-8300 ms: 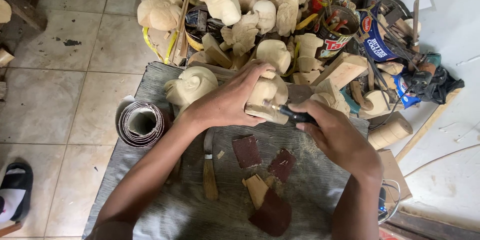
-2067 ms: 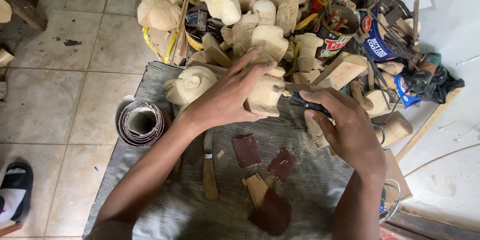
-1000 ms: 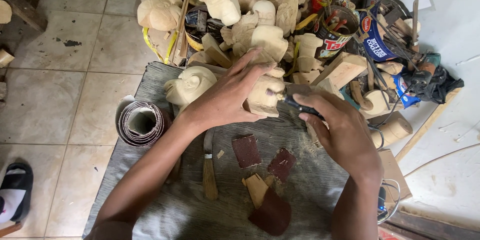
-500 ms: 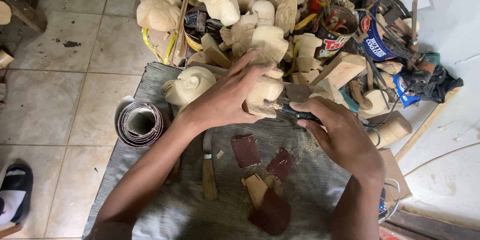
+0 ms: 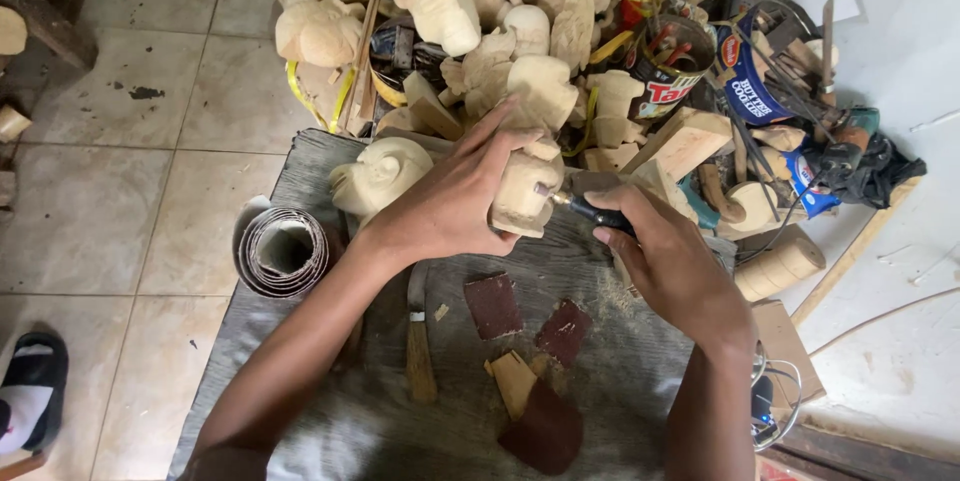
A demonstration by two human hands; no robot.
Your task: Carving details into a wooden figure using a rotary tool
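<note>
The left hand [image 5: 450,206] is wrapped around a pale wooden carving [image 5: 525,191], thumb and fingers spread over its top and near side, holding it just above the grey cloth [image 5: 640,381] that covers the counter. The right hand [image 5: 668,261] is closed in a pen-like pinch on a slim dark-handled rotary tool [image 5: 590,211], whose tip touches the right side of the carving. The two hands sit close together, with the carving between them.

Just to the left of the left hand lies a rounded carved head [image 5: 378,176] of the same pale wood. Under that wrist, on the cloth, lies a knife with a wooden handle [image 5: 419,346], pointing towards the person. Nearer the person than both hands lie several scraps of dark reddish sandpaper [image 5: 493,306], and a small flat wood offcut [image 5: 512,381] lies among them. Fine sawdust dusts the cloth beside the right hand.

Further left of the left forearm, at the edge of the cloth, is a roll of sandpaper [image 5: 283,251] with its open end up. Beyond both hands rises a heap of unfinished wooden figures [image 5: 470,1], blocks and tins holding tools [image 5: 670,61]. To the right of the right hand are a wooden cylinder [image 5: 780,266] and a dark power tool [image 5: 860,151]. The tiled floor [image 5: 110,191] lies far left, with a sandal [image 5: 30,406] at its near corner.
</note>
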